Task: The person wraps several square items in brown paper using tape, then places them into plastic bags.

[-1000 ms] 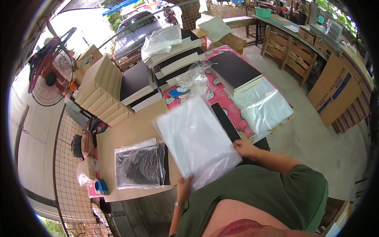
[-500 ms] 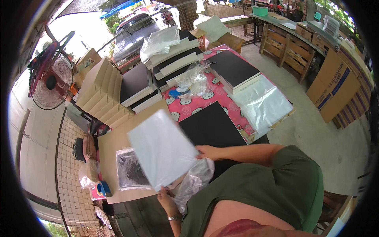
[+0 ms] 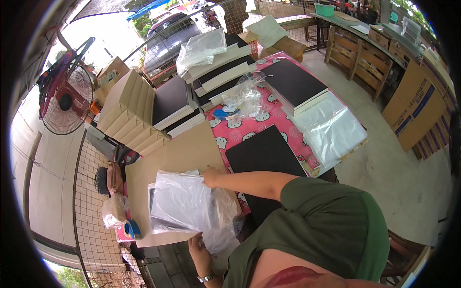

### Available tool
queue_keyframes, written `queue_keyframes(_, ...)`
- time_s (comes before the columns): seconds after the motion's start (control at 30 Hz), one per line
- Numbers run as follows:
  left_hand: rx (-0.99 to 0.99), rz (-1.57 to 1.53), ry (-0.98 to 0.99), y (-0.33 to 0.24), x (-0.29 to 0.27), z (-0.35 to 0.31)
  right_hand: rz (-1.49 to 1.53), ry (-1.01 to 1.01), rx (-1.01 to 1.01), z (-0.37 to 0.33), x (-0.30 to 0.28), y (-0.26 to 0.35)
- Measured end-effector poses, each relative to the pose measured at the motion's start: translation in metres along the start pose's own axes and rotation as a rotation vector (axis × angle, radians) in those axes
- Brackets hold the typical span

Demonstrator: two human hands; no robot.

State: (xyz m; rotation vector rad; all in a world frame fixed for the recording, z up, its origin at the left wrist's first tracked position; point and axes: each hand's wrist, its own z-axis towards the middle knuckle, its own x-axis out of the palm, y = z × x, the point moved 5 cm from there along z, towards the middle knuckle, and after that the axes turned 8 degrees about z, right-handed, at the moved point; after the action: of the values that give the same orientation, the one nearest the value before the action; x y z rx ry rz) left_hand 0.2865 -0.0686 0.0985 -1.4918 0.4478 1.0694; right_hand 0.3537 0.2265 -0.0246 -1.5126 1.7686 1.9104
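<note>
A white sheet in a loose clear plastic bag [image 3: 180,201] lies on the brown board in front of me, over a dark plastic-wrapped piece whose left edge peeks out. My right hand [image 3: 210,177] is closed at the far right corner of the bagged sheet. At its near edge, my left hand [image 3: 196,246], with a watch on the wrist, pinches the plastic. The bag's slack end [image 3: 223,225] spills crumpled toward my body. Beside my right forearm is a flat black board [image 3: 261,153].
Brown-wrapped packs [image 3: 129,113] and black-topped stacks [image 3: 173,103] stand at the back. Clear plastic sleeves [image 3: 331,129] lie at the right, near a black-topped stack [image 3: 295,84]. A blue tape dispenser [image 3: 225,113] sits mid-table. A fan [image 3: 67,98] stands at the left.
The bagged white sheet has come down from a tilted, raised position to lie flat on the brown board. Both hands moved with it, the right one farther left.
</note>
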Motion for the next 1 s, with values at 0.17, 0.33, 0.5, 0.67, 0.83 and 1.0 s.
queue_keyframes(0.17,0.353,-0.255,0.217,-0.097,-0.001,0.042,0.546,0.176,-0.958,-0.146,-0.073,0.08)
queue_keyframes(0.33,0.359,-0.75,0.514,-0.166,0.03,0.062,0.69,0.471,-0.565,-0.225,-0.175,0.035)
queue_keyframes(0.5,0.423,-0.87,0.615,-0.205,0.054,0.061,0.256,-0.144,-0.425,-0.257,-0.242,-0.005)
queue_keyframes(0.67,0.421,-0.848,0.475,-0.218,0.065,0.065,0.667,-0.02,-0.449,-0.27,-0.224,-0.017)
queue_keyframes(0.83,0.146,-0.928,0.58,-0.189,0.07,0.064,0.596,-0.193,-0.484,-0.259,-0.222,-0.042)
queue_keyframes(1.0,0.184,-0.968,0.478,-0.193,0.068,0.067,0.134,-0.055,-0.642,-0.256,-0.198,-0.025)
